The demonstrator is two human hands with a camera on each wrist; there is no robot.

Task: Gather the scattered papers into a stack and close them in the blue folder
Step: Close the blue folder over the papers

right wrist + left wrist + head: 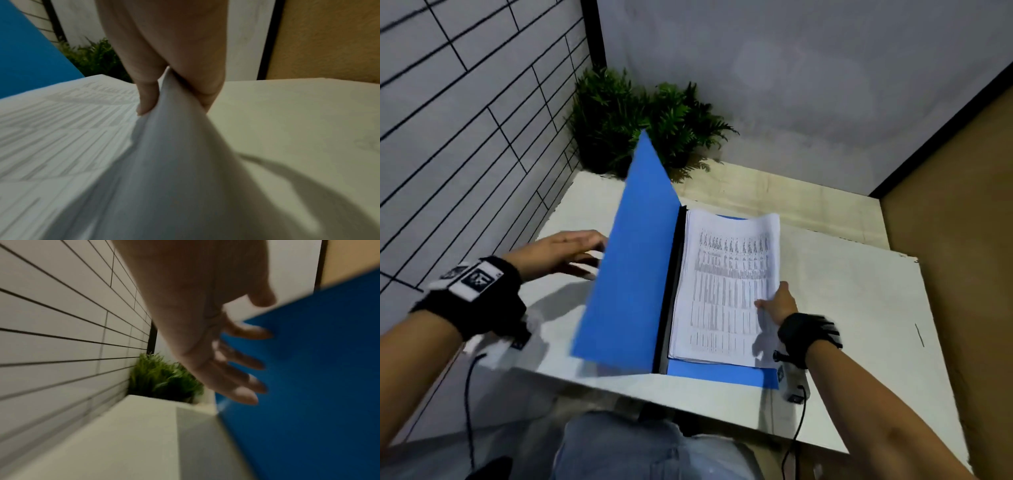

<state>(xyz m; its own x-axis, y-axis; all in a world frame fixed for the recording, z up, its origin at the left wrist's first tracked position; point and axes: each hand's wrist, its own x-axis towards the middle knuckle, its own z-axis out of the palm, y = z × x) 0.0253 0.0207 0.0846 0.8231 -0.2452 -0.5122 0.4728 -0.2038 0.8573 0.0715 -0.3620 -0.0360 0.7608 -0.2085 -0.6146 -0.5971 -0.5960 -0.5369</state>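
The blue folder (626, 260) lies on the white table (852, 308) with its left cover raised steeply. A stack of printed papers (726, 287) rests on its right half, against the black spine. My left hand (571, 250) is behind the raised cover, and its straight fingers (246, 382) touch the cover's blue outer face (308, 386). My right hand (777, 303) pinches the right edge of the papers (61, 138) between thumb (147, 97) and fingers, and the sheets bulge upward there.
A green fern-like plant (640, 120) stands at the table's back left corner, beside the tiled wall. A brown panel (962, 240) borders the table on the right. Cables hang from both wrist bands over the table's front edge.
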